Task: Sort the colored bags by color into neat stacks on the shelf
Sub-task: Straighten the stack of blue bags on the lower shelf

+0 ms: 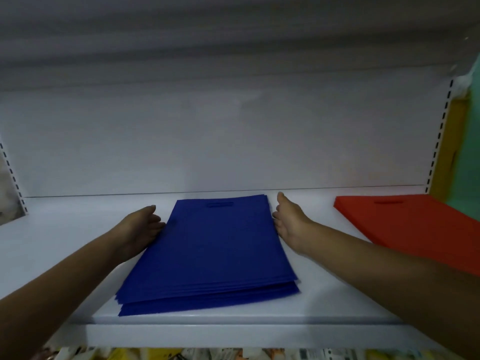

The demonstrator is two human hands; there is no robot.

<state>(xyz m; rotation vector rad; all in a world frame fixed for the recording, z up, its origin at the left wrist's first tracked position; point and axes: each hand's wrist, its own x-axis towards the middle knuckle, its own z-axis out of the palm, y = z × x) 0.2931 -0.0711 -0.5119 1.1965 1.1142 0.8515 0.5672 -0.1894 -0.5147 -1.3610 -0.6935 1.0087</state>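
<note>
Squaring the blue bag stack (207,250) on the white shelf (78,255): left hand (141,227) and right hand (288,222) flat-fingered against its sides. Next, probably: tapping fanned near edges flush.

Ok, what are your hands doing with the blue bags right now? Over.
Left hand open, flat against blue stack's left edge. Right hand open against its right edge. Stack's front edges uneven. Red stack lies apart at right; nothing in the way.
</note>
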